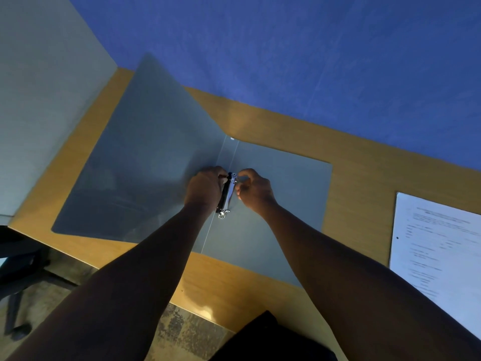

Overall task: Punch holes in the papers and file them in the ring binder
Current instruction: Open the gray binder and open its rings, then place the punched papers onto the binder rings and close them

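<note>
Office workstation, most likely a partitioned cubicle. Evidence: a light wood-grain laminate desk (359, 173) set into a corner, bounded at the back by a blue fabric-covered partition panel (286, 48) and on the left by a pale grey side panel (44, 100). Stationery on the desk: an open grey plastic ring binder (286, 178) and, well apart to the right, a white printed sheet of paper (437, 251) with a punched hole near its edge. Mottled stone-pattern floor (182, 332) below the desk edge.
</note>
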Motion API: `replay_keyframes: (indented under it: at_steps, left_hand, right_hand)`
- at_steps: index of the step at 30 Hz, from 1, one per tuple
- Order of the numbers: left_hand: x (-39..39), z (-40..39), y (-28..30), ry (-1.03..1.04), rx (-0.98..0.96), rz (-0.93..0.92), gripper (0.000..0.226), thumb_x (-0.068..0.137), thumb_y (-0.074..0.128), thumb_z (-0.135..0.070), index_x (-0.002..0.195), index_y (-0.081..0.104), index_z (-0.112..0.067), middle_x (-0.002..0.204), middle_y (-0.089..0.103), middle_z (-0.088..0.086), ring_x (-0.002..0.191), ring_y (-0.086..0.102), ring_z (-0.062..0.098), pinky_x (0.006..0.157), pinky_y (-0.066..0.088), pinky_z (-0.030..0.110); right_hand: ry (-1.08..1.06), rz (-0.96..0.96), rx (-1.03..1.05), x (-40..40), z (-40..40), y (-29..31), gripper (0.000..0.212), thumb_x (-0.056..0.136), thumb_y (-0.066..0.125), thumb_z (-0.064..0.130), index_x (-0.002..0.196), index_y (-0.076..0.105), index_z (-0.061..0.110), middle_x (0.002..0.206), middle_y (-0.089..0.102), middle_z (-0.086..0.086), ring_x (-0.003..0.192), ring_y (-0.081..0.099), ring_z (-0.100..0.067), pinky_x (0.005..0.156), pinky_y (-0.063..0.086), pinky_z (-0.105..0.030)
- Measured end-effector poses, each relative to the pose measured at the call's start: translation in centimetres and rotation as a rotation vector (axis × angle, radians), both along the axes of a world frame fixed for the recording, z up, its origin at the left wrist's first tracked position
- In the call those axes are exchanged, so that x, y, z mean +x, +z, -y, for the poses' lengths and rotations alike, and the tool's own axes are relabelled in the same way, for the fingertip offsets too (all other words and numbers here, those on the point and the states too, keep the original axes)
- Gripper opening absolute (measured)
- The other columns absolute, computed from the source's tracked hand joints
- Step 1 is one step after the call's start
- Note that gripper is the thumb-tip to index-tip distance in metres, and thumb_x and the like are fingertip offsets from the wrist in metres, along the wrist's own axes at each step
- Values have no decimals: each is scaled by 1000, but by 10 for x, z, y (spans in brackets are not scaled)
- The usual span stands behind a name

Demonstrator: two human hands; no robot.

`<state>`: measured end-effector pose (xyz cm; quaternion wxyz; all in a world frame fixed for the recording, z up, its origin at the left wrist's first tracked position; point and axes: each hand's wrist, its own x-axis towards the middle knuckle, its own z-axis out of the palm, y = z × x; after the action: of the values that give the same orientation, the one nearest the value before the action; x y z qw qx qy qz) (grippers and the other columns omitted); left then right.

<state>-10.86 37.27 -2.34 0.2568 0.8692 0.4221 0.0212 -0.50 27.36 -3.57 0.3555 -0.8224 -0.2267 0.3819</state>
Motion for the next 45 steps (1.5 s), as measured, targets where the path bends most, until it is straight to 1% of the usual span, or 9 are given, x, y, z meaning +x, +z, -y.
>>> replay_keyframes:
  at_steps: [4, 7, 11, 15, 18, 23, 30, 36, 45]
  left_hand:
    - [-1, 2, 6, 7, 9, -29, 22, 88, 61, -12, 103, 73, -24, 98, 75, 4, 94, 69, 30, 79, 52, 32]
    - [-2, 3, 11, 22, 11, -46, 24, 88, 61, -8, 102, 72, -23, 100, 75, 3, 95, 69, 31, 80, 52, 33]
    - [3, 8, 23, 7, 46, -55, 21, 87, 58, -3, 99, 71, -15, 100, 73, 8, 96, 68, 33, 81, 54, 36]
    - [14, 19, 37, 6, 74, -29, 15, 86, 59, -10, 97, 68, -13, 104, 69, 10, 95, 65, 34, 80, 54, 40]
    - [25, 29, 39, 30, 75, -3, 24, 87, 63, -13, 108, 70, -20, 112, 70, 4, 102, 66, 29, 83, 50, 35]
    - [61, 65, 44, -18, 33, 33, 28, 91, 66, -17, 118, 68, -22, 117, 71, -3, 109, 65, 19, 89, 48, 29]
    - [99, 134, 52, -46, -57, 95, 23, 89, 65, -24, 111, 71, -25, 107, 73, -8, 100, 68, 14, 84, 49, 26]
    - [120, 193, 47, -71, -170, 62, 24, 91, 64, -27, 113, 70, -26, 108, 73, -12, 98, 67, 8, 81, 52, 23]
    - [150, 262, 35, -229, -356, -94, 28, 80, 68, -21, 107, 75, -25, 111, 74, -9, 101, 68, 11, 89, 55, 27]
  right_hand:
    - [7, -27, -38, 1, 4, 5, 37, 89, 53, 13, 125, 55, 23, 99, 71, -11, 87, 67, -25, 69, 52, -26]
    - [-11, -30, -38, 1, 12, 9, 38, 88, 55, 14, 125, 54, 21, 103, 70, -8, 83, 67, -21, 59, 49, -21]
    - [-53, -33, -9, 6, 27, 17, 38, 86, 58, 14, 124, 55, 17, 90, 70, -1, 75, 65, -16, 50, 43, -10]
    - [-131, -42, 4, 16, 45, 28, 37, 88, 60, 17, 124, 55, 16, 77, 66, 5, 74, 67, -16, 52, 47, -14]
    - [-156, 1, -20, 26, 63, 35, 37, 88, 59, 19, 125, 55, 15, 85, 68, 2, 74, 62, -14, 59, 49, -19]
    - [-222, 39, -83, 52, 105, 42, 37, 88, 59, 21, 124, 54, 17, 93, 71, -3, 68, 59, -11, 58, 44, -18]
    - [-294, 116, -139, 85, 172, 52, 33, 85, 57, 18, 117, 63, 13, 110, 69, -7, 95, 65, -23, 77, 49, -25]
    - [-340, 177, -198, 106, 230, 58, 30, 85, 58, 17, 113, 63, 13, 113, 66, -4, 105, 62, -24, 89, 52, -32]
    - [-468, 187, -322, 125, 303, 53, 37, 85, 55, 21, 121, 58, 19, 125, 56, -2, 116, 54, -20, 83, 41, -27]
